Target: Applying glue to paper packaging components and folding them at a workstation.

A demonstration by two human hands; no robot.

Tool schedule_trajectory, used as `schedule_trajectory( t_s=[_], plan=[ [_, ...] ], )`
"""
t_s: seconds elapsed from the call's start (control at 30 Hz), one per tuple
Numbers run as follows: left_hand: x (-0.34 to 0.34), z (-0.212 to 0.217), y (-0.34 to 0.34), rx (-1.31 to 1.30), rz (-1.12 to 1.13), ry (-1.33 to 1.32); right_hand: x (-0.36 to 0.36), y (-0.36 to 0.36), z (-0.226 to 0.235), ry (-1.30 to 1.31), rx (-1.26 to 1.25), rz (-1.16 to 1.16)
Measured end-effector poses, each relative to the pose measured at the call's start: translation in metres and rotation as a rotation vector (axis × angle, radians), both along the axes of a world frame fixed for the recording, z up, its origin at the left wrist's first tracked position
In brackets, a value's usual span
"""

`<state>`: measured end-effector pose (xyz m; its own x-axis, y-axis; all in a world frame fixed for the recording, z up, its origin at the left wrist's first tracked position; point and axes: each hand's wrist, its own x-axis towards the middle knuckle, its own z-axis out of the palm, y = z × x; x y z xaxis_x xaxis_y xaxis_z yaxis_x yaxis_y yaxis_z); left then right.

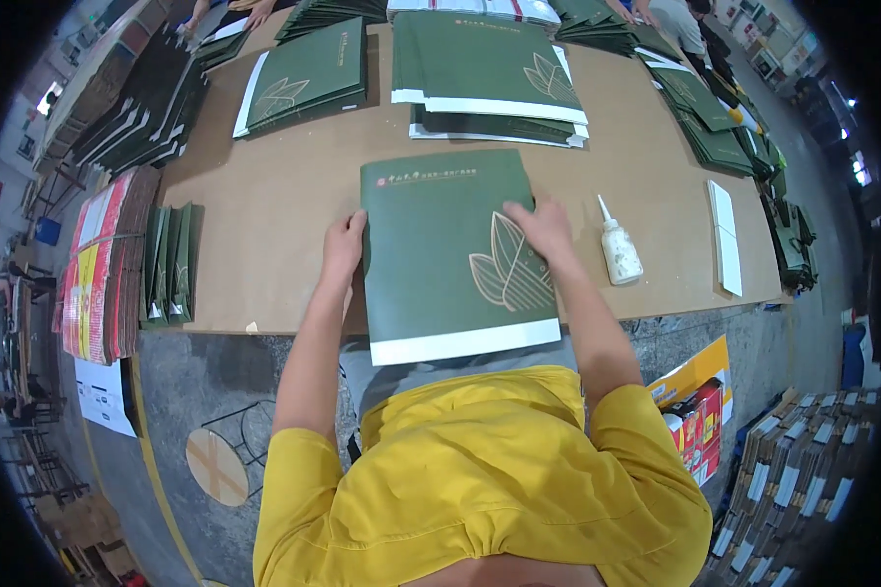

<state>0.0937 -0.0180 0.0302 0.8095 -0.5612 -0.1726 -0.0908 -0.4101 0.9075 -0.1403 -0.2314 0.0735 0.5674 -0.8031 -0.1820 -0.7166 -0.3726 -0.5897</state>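
A flat green paper bag (421, 245) with a gold leaf print and a white strip along its near edge lies in front of me. It reaches over the table's front edge. My left hand (343, 247) grips its left edge, fingers partly hidden beneath. On the right edge my right hand (546, 231) holds it, the thumb lying on top and the other fingers mostly out of sight. To the right of that hand stands or lies a white squeeze bottle (622, 254) with a pointed nozzle; which of the two I cannot tell.
Stacks of similar green bags (480, 59) lie along the table's (264, 205) far side, with another stack (308, 73) to their left. White card strips (724, 238) lie at right. A tied red-and-yellow bundle (103, 264) stands left. Co-workers' hands (259, 12) show at the far edge.
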Motion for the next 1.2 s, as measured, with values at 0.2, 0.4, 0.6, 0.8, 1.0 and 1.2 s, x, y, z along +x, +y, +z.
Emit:
schedule_trajectory(
  t_s=[0.2, 0.4, 0.6, 0.8, 1.0, 1.2],
  plan=[
    [-0.007, -0.005, -0.045, 0.230, 0.022, -0.493, 0.023, -0.037, -0.028, -0.110, -0.124, -0.239],
    [-0.008, -0.014, -0.045, 0.138, -0.017, -0.338, 0.029, -0.040, -0.033, -0.118, 0.001, -0.227],
    [-0.014, -0.025, -0.048, 0.290, -0.188, -0.814, 0.037, -0.028, -0.061, 0.084, -0.943, 0.144],
    [-0.004, -0.021, -0.073, 0.483, -0.572, -0.947, 0.045, -0.047, -0.055, 0.193, -0.747, 0.370],
    [0.002, -0.029, -0.076, 0.568, -0.516, -1.046, 0.063, 0.016, 0.001, 0.707, -0.461, 0.508],
    [0.010, -0.031, -0.073, 0.530, -0.470, -1.112, -0.026, 0.072, -0.061, 0.076, -0.578, 0.353]
  ],
)
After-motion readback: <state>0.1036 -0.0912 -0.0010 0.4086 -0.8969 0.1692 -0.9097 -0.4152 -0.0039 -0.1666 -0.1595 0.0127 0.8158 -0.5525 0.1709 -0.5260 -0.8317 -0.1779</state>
